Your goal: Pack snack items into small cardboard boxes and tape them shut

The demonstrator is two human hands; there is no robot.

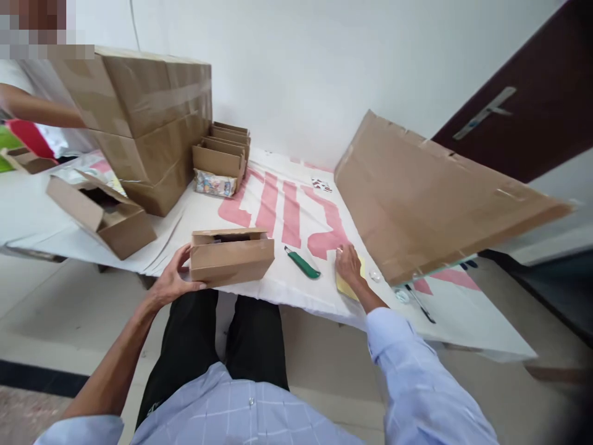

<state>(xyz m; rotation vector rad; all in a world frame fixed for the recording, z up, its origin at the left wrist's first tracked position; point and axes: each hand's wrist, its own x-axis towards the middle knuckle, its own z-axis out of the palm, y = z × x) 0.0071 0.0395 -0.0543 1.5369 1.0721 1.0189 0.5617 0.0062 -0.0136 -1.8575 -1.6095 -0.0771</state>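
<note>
My left hand (173,279) grips the left end of a small brown cardboard box (231,261) at the table's front edge, thumb low on its front and fingers behind. The box's top is partly raised, and through the gap something dark shows inside. My right hand (348,264) rests over a yellow sheet (346,287), its fingertips pinched together. Whatever lies between those fingertips is too small to make out. Between the hands is a green utility knife (302,263). A small clear round piece (375,275) lies just right of my right hand.
Large taped cartons (152,111) stand at the left, with a half-open box (102,213) before them. Behind are several open boxes (217,159) and a printed packet (214,183). A big cardboard panel (435,204) leans at the right, near a thin black tool (420,304). Another person's arm (41,110) reaches in.
</note>
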